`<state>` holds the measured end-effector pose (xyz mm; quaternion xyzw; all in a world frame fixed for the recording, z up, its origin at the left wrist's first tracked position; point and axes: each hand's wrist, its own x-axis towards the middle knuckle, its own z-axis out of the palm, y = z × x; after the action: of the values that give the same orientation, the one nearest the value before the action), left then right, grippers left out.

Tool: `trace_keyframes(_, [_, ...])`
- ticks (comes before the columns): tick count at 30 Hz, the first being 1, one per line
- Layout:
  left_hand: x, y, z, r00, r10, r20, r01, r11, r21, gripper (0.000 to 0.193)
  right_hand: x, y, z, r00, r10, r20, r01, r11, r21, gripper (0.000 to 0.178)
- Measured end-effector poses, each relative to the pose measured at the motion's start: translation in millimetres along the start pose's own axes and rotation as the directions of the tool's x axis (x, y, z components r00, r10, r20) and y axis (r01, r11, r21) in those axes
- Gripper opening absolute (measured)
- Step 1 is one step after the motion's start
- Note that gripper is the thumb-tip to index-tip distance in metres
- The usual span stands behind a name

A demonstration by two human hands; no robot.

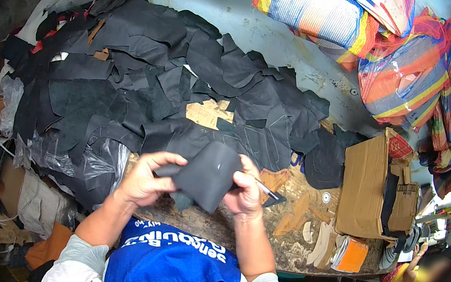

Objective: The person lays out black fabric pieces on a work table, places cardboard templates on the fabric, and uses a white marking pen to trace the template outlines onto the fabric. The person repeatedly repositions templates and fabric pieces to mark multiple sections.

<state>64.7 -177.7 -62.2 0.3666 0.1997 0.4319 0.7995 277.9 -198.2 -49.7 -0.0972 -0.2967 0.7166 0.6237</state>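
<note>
Worn wooden workbench under heaped black leather offcuts, cardboard box, orange box.

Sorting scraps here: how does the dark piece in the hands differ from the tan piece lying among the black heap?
The dark piece is grey-black; the tan piece is light brown. The dark piece is held up, curved, by both hands; the tan piece lies flat, partly covered by black scraps. Both are thin cut sheets.

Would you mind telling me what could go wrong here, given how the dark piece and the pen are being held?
The right hand grips both a pen and the dark leather piece, so the pen might leave a stray mark. The left hand only pinches the piece's edge, so it could slip down onto the worn wooden bench.
</note>
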Motion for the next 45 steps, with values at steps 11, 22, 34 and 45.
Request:
trace_keyframes(11, [-3, 63, -22, 0.785, 0.606, -0.127, -0.444, 0.694, 0.567, 0.034, -19, -87, -12, 0.913, -0.281, -0.296, -0.076, 0.595, -0.800, 0.012])
trace_keyframes(22, [38, 35, -83, 0.896, 0.355, -0.268, 0.110, 0.406, 0.907, 0.030, 14, -64, -114, 0.880, -0.217, -0.422, -0.304, 0.424, -0.853, 0.015])
trace_keyframes(34, [58, 141, -112, 0.880, 0.473, 0.038, 0.053, -0.177, 0.983, 0.063, 85, -95, -109, 0.795, -0.473, -0.379, -0.139, 0.466, -0.874, 0.027])
trace_keyframes(45, [-39, 150, -183, 0.958, 0.236, -0.162, 0.235, -0.324, 0.917, 0.051, 9, -43, -117, 0.788, -0.211, -0.579, -0.232, 0.769, -0.595, 0.016])
